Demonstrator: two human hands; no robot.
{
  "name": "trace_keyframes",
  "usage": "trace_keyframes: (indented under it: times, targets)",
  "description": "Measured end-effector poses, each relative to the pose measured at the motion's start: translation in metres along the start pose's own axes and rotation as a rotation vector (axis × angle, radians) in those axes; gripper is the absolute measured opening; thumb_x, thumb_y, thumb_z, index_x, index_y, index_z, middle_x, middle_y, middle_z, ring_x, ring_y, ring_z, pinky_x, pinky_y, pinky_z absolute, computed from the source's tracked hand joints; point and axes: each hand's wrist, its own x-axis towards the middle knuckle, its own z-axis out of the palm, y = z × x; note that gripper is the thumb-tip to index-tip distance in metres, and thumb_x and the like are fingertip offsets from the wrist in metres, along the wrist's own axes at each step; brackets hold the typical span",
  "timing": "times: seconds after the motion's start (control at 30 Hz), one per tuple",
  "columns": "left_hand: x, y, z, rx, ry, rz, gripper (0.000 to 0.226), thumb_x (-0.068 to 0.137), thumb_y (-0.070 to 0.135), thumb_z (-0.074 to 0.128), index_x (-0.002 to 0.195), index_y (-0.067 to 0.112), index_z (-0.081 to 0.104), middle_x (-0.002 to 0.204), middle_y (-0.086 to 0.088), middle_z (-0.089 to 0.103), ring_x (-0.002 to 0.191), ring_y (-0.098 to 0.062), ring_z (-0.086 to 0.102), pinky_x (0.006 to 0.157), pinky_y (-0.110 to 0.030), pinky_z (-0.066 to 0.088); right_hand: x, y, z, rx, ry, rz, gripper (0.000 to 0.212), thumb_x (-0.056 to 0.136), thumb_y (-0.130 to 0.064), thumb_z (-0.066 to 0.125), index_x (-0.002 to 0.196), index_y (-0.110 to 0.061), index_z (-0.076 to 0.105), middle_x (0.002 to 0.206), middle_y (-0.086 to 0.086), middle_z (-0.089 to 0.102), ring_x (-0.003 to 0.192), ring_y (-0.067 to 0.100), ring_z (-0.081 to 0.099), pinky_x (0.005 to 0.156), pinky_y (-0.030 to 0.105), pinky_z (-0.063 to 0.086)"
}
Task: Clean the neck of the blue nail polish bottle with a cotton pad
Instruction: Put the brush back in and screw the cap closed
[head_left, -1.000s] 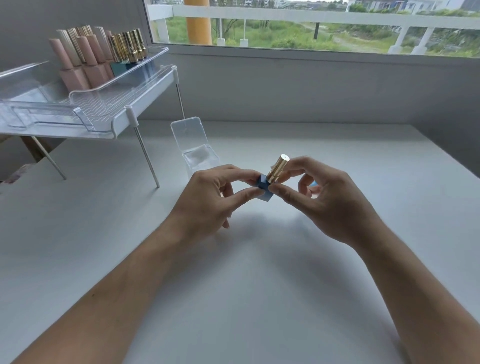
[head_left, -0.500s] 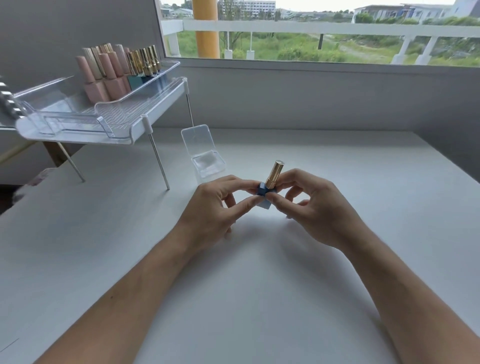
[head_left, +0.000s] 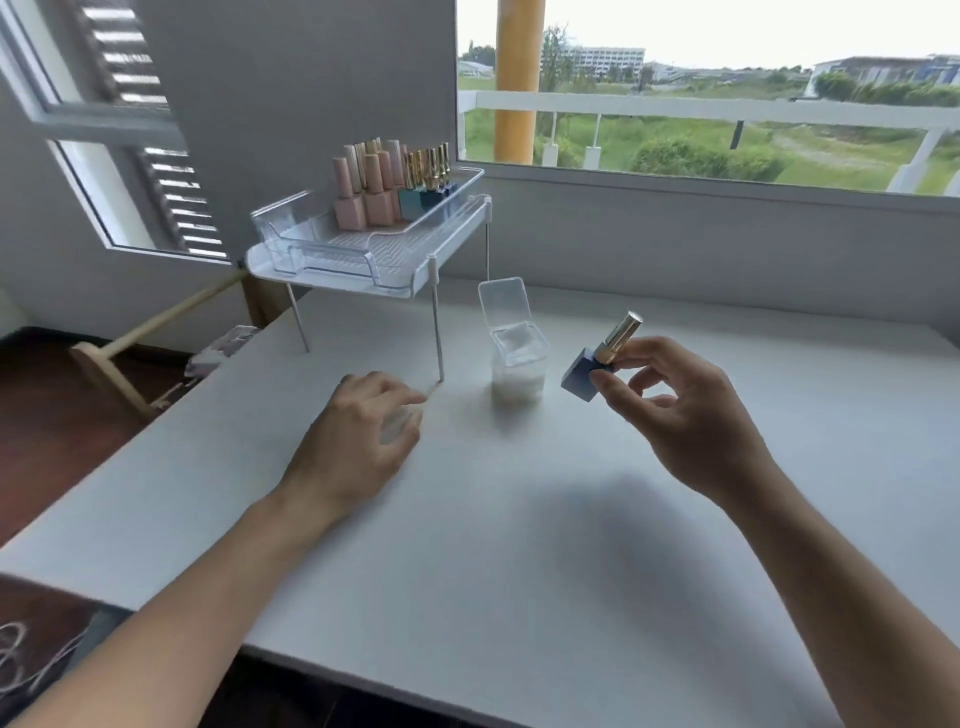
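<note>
Blue nail polish bottle (head_left: 584, 376) right of centre, tilted, gold cap (head_left: 621, 335) on, pinched near cap base by right hand (head_left: 680, 415), left hand (head_left: 358, 436) centre-left over white table (head_left: 519, 545), fingers loose, blurred, open clear cotton-pad box (head_left: 518, 364) between hands

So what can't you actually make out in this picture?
- Head view: the neck of the blue nail polish bottle is hidden under its gold cap, in the right hand.
- The left hand is motion-blurred; whether its fingers hold a cotton pad is unclear.
- The pads in the clear box merge into one white mass; uncountable.
- Labels on the rack bottles are too small.
</note>
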Motion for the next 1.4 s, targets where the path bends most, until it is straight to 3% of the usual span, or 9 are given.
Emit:
trace_keyframes:
  times: [0.1, 0.23, 0.3, 0.37, 0.43, 0.57, 0.77, 1.1, 1.4]
  targets:
    - [-0.001, -0.019, -0.011, 0.016, -0.086, -0.076, 0.057, 0.099, 0.056, 0.051, 0.135, 0.022, 0.079, 0.133, 0.005, 0.073, 0.124, -0.025, 0.063, 0.11, -0.025, 0.042, 0.018, -0.026, 0.01, 0.004, -0.007, -0.046, 0.009, 0.099, -0.033, 0.079, 0.107, -0.036, 0.076, 0.109, -0.023, 0.079, 0.087, 0.01, 0.067, 0.088, 0.049, 0.064]
    - [0.003, -0.036, -0.026, 0.08, -0.203, -0.175, 0.063, 0.107, 0.058, 0.06, 0.158, 0.022, 0.063, 0.159, 0.007, 0.058, 0.15, -0.021, 0.049, 0.127, -0.029, 0.035, 0.058, -0.066, 0.028, 0.029, -0.009, -0.135, 0.009, 0.098, -0.035, 0.083, 0.102, -0.036, 0.075, 0.101, -0.02, 0.08, 0.088, 0.018, 0.07, 0.09, 0.046, 0.061]
    - [0.005, -0.044, -0.032, 0.096, -0.252, -0.224, 0.07, 0.108, 0.06, 0.059, 0.167, 0.023, 0.052, 0.171, 0.009, 0.047, 0.16, -0.017, 0.039, 0.133, -0.03, 0.028, 0.084, -0.088, 0.036, 0.046, -0.002, -0.182, 0.01, 0.098, -0.035, 0.084, 0.102, -0.034, 0.075, 0.097, -0.015, 0.081, 0.087, 0.018, 0.073, 0.088, 0.036, 0.061]
    - [0.006, -0.048, -0.037, 0.102, -0.29, -0.253, 0.078, 0.108, 0.066, 0.054, 0.173, 0.024, 0.043, 0.18, 0.011, 0.035, 0.168, -0.012, 0.028, 0.139, -0.031, 0.019, 0.11, -0.11, 0.042, 0.048, -0.021, -0.199, 0.011, 0.098, -0.037, 0.083, 0.1, -0.037, 0.073, 0.097, -0.017, 0.079, 0.083, 0.007, 0.074, 0.083, 0.021, 0.058]
    - [0.005, -0.048, -0.039, 0.119, -0.319, -0.263, 0.08, 0.11, 0.069, 0.046, 0.176, 0.027, 0.034, 0.186, 0.014, 0.023, 0.173, -0.009, 0.016, 0.141, -0.034, 0.011, 0.135, -0.127, 0.049, -0.008, -0.054, -0.196, 0.012, 0.099, -0.042, 0.082, 0.102, -0.039, 0.071, 0.099, -0.02, 0.077, 0.088, -0.002, 0.073, 0.085, 0.017, 0.056]
    - [0.004, -0.048, -0.038, 0.107, -0.31, -0.274, 0.08, 0.111, 0.069, 0.041, 0.178, 0.029, 0.026, 0.187, 0.017, 0.014, 0.174, -0.006, 0.008, 0.142, -0.034, 0.005, 0.181, -0.145, 0.066, -0.127, -0.088, -0.153, 0.028, 0.098, -0.051, 0.08, 0.117, -0.03, 0.075, 0.11, -0.008, 0.08, 0.104, 0.012, 0.077, 0.094, 0.032, 0.059]
    - [0.003, -0.051, -0.037, 0.101, -0.281, -0.267, 0.079, 0.11, 0.071, 0.04, 0.178, 0.032, 0.027, 0.187, 0.018, 0.014, 0.174, -0.005, 0.007, 0.141, -0.031, 0.001, 0.231, -0.152, 0.093, -0.271, -0.169, -0.053, 0.034, 0.096, -0.045, 0.084, 0.123, -0.024, 0.079, 0.112, -0.004, 0.078, 0.103, 0.015, 0.075, 0.071, 0.023, 0.052]
    - [0.003, -0.055, -0.034, 0.112, -0.271, -0.257, 0.079, 0.11, 0.07, 0.04, 0.178, 0.032, 0.026, 0.187, 0.018, 0.013, 0.174, -0.004, 0.006, 0.141, -0.031, 0.001, 0.285, -0.151, 0.136, -0.599, -0.279, -0.008, 0.037, 0.09, -0.041, 0.09, 0.117, -0.016, 0.086, 0.107, 0.006, 0.08, 0.094, 0.026, 0.069, 0.079, 0.028, 0.047]
    - [0.004, -0.057, -0.032, 0.138, -0.317, -0.24, 0.081, 0.111, 0.072, 0.032, 0.18, 0.035, 0.012, 0.187, 0.021, -0.002, 0.173, 0.0, -0.008, 0.142, -0.034, -0.001, 0.301, -0.138, 0.145, -0.637, -0.294, 0.028, 0.04, 0.092, -0.039, 0.089, 0.125, -0.018, 0.084, 0.109, 0.006, 0.076, 0.098, 0.025, 0.065, 0.082, 0.03, 0.045]
